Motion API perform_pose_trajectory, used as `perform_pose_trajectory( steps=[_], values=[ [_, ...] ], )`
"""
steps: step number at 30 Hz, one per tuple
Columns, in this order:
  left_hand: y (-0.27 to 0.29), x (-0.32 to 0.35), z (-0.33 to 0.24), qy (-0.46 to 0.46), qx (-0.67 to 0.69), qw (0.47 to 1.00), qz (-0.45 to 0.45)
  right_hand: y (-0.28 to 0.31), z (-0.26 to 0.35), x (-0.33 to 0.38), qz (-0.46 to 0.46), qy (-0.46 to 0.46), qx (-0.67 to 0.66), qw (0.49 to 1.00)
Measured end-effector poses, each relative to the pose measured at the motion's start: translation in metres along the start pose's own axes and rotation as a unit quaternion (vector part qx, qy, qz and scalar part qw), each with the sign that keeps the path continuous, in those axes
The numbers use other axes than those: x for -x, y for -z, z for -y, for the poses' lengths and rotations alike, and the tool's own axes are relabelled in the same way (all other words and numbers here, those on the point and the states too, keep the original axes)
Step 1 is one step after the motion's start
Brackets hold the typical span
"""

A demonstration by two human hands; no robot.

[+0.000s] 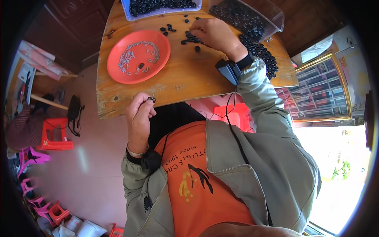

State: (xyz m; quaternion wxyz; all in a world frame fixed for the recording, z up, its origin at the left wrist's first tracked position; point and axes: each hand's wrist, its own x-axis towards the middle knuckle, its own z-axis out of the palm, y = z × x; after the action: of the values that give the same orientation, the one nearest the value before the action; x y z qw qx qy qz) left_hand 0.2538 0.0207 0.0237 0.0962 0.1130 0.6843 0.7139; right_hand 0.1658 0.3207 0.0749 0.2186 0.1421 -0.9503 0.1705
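Observation:
Near the table's front edge, my left hand pinches a small black piece between thumb and forefinger. My right hand reaches over the table, its bent fingertips down among loose black oval pieces. Whether a piece is between those fingers is hidden. A red round plate lies to the left, with many small silver pins spread in a ring inside. One dark piece rests among the pins.
A clear plastic bin of black pieces stands at the far right, beside a large pile of them. Another pale tub of black pieces is at the back. Red stools stand on the floor to the left.

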Motion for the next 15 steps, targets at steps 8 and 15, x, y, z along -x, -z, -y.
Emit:
perform_pose_trajectory(
  steps=[8, 15],
  values=[
    [-0.001, -0.001, 0.001, 0.008, 0.008, 1.0, -0.002, -0.014, -0.013, 0.012, 0.141, -0.031, 0.084, 0.986],
    [0.001, -0.002, 0.004, 0.01, 0.003, 1.0, 0.007, -0.024, -0.023, 0.012, 0.168, 0.011, 0.074, 0.983]
  ],
)
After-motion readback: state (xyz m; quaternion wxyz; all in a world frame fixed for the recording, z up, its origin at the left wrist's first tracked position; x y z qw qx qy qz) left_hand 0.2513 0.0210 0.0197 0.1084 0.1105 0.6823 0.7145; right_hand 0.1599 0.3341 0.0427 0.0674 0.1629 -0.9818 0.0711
